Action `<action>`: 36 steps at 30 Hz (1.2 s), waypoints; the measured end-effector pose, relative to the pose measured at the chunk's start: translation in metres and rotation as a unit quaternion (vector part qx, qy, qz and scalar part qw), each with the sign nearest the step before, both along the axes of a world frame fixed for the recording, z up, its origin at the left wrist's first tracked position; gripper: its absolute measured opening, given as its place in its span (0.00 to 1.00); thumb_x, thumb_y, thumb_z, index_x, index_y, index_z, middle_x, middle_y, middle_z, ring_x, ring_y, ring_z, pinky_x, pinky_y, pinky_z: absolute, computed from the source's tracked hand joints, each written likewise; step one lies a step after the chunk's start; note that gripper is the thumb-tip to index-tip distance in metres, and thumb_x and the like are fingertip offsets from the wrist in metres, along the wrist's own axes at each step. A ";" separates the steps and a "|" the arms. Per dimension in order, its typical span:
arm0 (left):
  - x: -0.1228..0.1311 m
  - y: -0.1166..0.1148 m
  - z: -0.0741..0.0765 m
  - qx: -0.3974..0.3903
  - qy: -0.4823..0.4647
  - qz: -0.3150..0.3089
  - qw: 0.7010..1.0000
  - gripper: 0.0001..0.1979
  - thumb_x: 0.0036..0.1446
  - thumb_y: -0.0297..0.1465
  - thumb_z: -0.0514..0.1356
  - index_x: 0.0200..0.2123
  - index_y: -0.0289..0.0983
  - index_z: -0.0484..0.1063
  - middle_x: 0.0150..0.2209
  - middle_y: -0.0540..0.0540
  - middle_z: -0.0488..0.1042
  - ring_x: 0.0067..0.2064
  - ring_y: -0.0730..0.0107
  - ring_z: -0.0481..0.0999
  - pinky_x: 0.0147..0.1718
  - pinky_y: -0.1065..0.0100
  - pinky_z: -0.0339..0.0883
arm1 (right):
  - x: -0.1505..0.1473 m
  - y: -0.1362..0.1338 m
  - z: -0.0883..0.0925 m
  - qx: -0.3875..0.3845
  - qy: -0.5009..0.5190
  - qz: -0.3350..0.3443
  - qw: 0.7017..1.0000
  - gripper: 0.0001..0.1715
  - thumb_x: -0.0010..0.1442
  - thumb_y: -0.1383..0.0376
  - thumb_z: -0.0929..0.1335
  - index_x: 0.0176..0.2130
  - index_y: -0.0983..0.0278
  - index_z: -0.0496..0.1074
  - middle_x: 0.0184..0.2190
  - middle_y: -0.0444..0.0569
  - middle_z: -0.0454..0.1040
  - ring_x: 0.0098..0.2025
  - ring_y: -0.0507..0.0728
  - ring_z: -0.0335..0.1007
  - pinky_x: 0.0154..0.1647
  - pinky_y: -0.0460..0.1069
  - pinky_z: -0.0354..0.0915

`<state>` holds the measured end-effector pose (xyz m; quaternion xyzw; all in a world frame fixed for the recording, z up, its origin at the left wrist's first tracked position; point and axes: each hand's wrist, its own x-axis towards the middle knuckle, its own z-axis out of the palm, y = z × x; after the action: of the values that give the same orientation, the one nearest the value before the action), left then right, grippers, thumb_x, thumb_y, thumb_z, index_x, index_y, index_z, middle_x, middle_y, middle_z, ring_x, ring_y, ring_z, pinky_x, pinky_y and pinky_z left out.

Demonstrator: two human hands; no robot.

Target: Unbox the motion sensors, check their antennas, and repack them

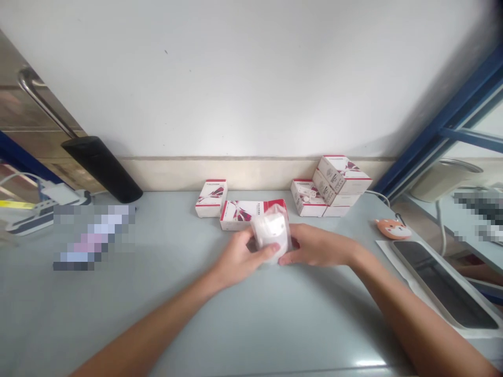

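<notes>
A plastic-wrapped white item (271, 234) is held between the left hand (239, 256) and right hand (314, 245), red-and-white boxes (253, 214) set just behind.

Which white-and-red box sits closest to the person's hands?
The middle box just behind the left hand and right hand; the others sit farther left and right.

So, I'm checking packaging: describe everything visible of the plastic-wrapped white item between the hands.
The white item is a rounded block in clear, glossy plastic that blurs any markings. The left hand and right hand hold it from either side, in front of a red-and-white box; any contact with the box is unclear.
</notes>
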<state>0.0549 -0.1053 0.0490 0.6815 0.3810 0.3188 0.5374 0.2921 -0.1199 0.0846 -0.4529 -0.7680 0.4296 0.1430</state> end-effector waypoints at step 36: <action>-0.017 0.023 0.019 0.229 -0.055 0.161 0.958 0.32 0.58 0.44 0.72 0.64 0.50 0.68 0.67 0.42 0.65 0.68 0.49 0.68 0.62 0.55 0.71 | -0.016 0.008 0.001 -0.031 0.421 -0.261 0.868 0.16 0.60 0.54 0.76 0.40 0.60 0.72 0.31 0.43 0.70 0.31 0.53 0.64 0.35 0.50 0.64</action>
<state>0.0381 -0.0823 0.0680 0.6979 0.3721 0.5164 0.3283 0.2761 -0.1123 0.0851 -0.4169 -0.4748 0.5503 0.5459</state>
